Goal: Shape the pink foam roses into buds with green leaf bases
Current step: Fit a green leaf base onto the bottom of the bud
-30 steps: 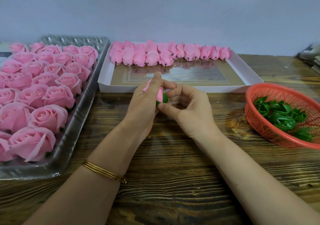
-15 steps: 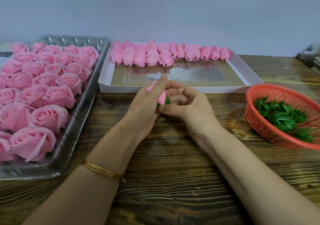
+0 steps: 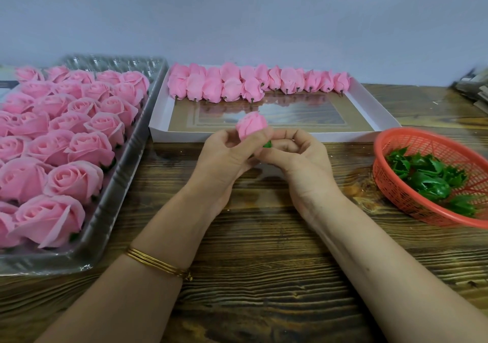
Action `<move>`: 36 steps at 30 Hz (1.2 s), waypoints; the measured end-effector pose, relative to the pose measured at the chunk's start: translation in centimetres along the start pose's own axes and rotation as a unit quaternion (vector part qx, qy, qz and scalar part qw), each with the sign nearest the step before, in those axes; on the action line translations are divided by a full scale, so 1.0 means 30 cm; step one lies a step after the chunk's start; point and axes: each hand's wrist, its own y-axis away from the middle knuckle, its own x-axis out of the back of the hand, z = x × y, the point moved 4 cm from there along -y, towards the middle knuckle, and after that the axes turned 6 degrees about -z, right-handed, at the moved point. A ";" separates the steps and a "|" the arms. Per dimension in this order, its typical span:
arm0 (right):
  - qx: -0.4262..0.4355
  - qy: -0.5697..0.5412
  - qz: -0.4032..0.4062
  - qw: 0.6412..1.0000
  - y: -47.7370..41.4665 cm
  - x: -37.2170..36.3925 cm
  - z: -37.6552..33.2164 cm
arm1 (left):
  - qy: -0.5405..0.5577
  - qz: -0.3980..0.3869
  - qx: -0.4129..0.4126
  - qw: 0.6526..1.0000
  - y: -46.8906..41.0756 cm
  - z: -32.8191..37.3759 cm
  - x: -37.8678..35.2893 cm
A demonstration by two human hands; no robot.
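A pink foam rose bud [image 3: 250, 126] stands upright between my two hands above the wooden table, its green leaf base [image 3: 267, 144] peeking out underneath. My left hand [image 3: 224, 155] pinches the bud's lower part with thumb and fingers. My right hand [image 3: 295, 155] curls round the green base from the right. A clear plastic tray [image 3: 111, 210] at the left holds several open pink roses [image 3: 74, 179]. A white tray [image 3: 369, 105] behind my hands carries a row of several finished buds [image 3: 237, 84].
An orange plastic basket [image 3: 396, 189] at the right edge holds several green leaf bases [image 3: 427, 179]. Some stacked grey items [image 3: 472, 86] lie at the far right. A plain wall rises behind the table.
The bud has risen out from between my fingers and now shows fully above them. My left thumb has dropped from over the bud; both hands have turned slightly around it.
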 end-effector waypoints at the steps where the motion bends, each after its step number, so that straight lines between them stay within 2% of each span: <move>1: 0.008 0.000 0.005 1.000 -0.001 0.002 0.000 | -0.007 -0.014 0.002 1.000 0.001 -0.007 -0.007; 4: 0.021 0.013 0.010 1.000 -0.001 -0.001 0.007 | -0.027 -0.061 0.002 0.998 0.003 -0.024 -0.030; 7: 0.023 0.030 0.006 0.999 -0.006 -0.004 0.018 | -0.013 -0.076 -0.011 0.997 0.004 -0.023 -0.035; 16: -0.008 0.036 -0.102 0.994 -0.003 -0.016 0.009 | -0.028 -0.034 -0.010 0.999 0.005 -0.018 -0.022; 24: -0.019 0.058 -0.182 0.981 -0.010 0.004 -0.003 | -0.090 -0.048 -0.018 0.995 0.013 -0.007 -0.023; 29: -0.032 0.058 -0.164 0.984 -0.013 0.022 -0.007 | -0.137 -0.033 -0.049 0.989 0.014 -0.004 -0.021; 32: -0.056 0.053 -0.118 0.990 -0.023 0.044 -0.015 | -0.164 0.006 -0.077 0.983 0.010 0.002 -0.014; 34: -0.041 0.051 -0.075 0.995 -0.034 0.061 -0.027 | -0.192 0.037 -0.092 0.976 0.005 0.005 -0.007; 36: -0.008 0.056 -0.051 0.997 -0.040 0.067 -0.044 | -0.220 0.036 -0.101 0.969 0.004 0.006 -0.007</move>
